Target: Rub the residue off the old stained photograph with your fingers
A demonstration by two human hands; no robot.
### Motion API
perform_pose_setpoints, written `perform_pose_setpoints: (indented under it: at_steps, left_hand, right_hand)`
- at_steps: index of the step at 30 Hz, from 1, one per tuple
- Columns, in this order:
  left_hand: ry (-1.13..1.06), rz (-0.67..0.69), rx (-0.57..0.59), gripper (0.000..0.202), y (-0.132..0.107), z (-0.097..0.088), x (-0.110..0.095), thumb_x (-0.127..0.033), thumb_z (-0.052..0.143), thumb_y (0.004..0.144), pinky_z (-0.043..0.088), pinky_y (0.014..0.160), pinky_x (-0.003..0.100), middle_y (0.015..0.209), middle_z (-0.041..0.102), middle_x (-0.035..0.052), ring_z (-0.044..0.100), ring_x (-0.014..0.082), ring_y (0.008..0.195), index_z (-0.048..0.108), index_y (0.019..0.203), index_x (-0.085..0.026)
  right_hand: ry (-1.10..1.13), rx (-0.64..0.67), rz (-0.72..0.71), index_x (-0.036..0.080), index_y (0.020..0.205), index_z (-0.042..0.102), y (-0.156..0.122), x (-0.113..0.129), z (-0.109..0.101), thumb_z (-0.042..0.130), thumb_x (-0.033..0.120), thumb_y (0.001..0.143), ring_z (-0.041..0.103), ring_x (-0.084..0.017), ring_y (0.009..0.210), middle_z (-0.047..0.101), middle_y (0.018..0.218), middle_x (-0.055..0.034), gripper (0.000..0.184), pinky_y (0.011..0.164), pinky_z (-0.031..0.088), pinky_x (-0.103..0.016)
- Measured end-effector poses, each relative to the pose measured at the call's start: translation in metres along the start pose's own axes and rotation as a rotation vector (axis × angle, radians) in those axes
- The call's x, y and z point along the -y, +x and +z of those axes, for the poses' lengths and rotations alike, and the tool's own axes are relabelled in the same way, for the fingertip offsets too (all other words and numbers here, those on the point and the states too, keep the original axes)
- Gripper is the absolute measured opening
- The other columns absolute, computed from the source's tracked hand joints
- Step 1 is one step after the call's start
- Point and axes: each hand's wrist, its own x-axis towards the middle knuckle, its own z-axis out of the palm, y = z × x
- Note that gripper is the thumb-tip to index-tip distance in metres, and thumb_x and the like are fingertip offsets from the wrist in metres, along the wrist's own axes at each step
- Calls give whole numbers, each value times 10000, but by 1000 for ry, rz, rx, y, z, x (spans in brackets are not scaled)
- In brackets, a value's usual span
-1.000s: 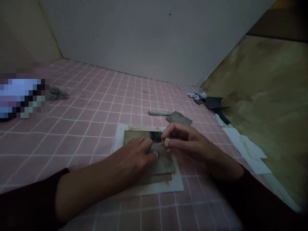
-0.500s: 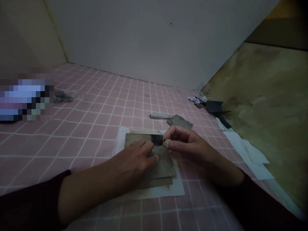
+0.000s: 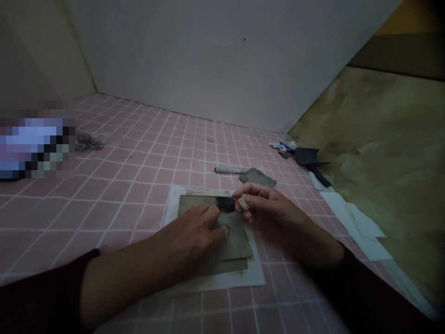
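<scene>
Stained sheet under flat left hand; right hand curled, hold unclear.

From the person's head, we look forward and down at the left hand, right hand, tiled surface and wall.

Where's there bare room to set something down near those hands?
Bare pink tile lies left of the white paper, between the left hand and the small dark rings. Crowded: the paper, under the right hand and stained sheet, and beyond it, the metal bar and grey scrap.
</scene>
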Motion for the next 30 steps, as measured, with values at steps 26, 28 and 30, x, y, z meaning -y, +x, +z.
perform_pose_setpoints:
  at_steps: [26, 28, 30]
  left_hand:
    - [-63, -48, 50, 137, -5, 1, -3, -112, 470, 947, 376, 688, 329, 895, 449, 37, 418, 180, 782, 592, 968, -169]
    - [-67, -47, 59, 137, -5, 1, -3, -115, 464, 948, 382, 690, 332, 897, 447, 39, 418, 181, 783, 590, 958, -166]
    - [-67, -45, 65, 138, -4, 1, -3, -117, 458, 949, 389, 696, 334, 899, 449, 42, 418, 183, 788, 587, 950, -165]
  right_hand:
    - [-403, 90, -213, 236, 985, 698, 1, -3, -4, 713, 179, 852, 576, -95, 781, 630, 856, 21, 146, 706, 444, -226]
    - [-410, 106, -226, 235, 1023, 683, 1, -5, -4, 708, 185, 859, 592, -102, 815, 644, 893, 10, 173, 737, 459, -235]
    - [-421, 118, -239, 231, 1029, 676, 1, -6, -4, 697, 192, 870, 597, -104, 834, 646, 920, 3, 165, 752, 465, -239]
